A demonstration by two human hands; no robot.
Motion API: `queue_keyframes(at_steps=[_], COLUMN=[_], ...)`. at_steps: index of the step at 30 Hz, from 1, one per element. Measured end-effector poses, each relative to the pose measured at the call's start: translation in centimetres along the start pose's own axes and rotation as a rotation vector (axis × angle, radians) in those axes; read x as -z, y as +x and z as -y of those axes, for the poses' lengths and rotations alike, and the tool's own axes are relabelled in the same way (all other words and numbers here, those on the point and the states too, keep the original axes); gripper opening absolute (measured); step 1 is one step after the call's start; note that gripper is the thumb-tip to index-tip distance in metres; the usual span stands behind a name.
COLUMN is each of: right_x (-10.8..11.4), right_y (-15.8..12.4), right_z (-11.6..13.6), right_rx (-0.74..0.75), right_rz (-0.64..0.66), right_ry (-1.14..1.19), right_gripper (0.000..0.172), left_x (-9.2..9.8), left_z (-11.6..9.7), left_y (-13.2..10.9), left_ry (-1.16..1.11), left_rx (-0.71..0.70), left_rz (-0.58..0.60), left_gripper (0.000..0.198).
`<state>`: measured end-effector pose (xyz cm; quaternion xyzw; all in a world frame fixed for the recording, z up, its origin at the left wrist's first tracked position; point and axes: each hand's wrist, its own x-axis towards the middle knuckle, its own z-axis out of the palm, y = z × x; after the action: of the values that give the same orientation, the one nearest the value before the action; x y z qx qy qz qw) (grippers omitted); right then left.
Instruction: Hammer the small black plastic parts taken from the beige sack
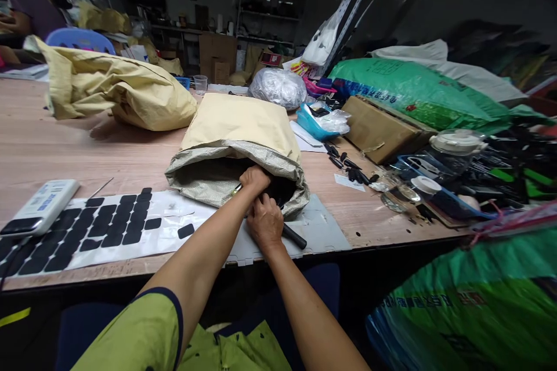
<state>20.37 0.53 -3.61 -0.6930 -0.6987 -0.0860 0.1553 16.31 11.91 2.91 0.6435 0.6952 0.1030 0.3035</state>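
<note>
A tan paper sack (243,119) lies on its side on the table, with its grey-lined mouth facing me. My left hand (256,178) reaches into the mouth, closed, its fingertips hidden in the dark opening. A small brassy end (236,189) shows beside its wrist. Just below, my right hand (266,221) is at the lower lip of the mouth with curled fingers. What either hand grips cannot be made out. A black rod-like handle (295,236) sticks out beside my right hand, over the grey sheet (328,232) under the sack.
A second tan sack (152,93) lies at the left. Black stickers on a white sheet (169,204) and a white device (43,206) are at front left. Black parts (348,165), a cardboard box (383,127) and green sacks (404,84) stand right. A person (32,8) sits far left.
</note>
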Motion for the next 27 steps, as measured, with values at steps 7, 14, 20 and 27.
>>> queue_keyframes(at_steps=[7, 14, 20, 27], right_x=[-0.1, -0.1, -0.1, 1.6], right_y=[0.0, -0.1, -0.1, -1.1], right_z=[-0.1, -0.1, -0.2, -0.8], right_rx=[0.011, 0.024, 0.026, -0.019], right_rz=[-0.033, -0.083, -0.096, -0.127], right_ry=[0.035, 0.083, 0.106, 0.470], right_gripper=[0.025, 0.036, 0.036, 0.036], left_x=[2.5, 2.2, 0.6, 0.8], left_z=[4.1, 14.7, 17.6, 17.5], left_y=[-5.2, -11.7, -12.0, -11.8], left_ry=[0.093, -0.013, -0.010, -0.044], left_rx=[-0.321, -0.478, -0.499, -0.482], left_rz=[-0.273, -0.272, -0.256, -0.242], left_gripper=[0.024, 0.014, 0.019, 0.018])
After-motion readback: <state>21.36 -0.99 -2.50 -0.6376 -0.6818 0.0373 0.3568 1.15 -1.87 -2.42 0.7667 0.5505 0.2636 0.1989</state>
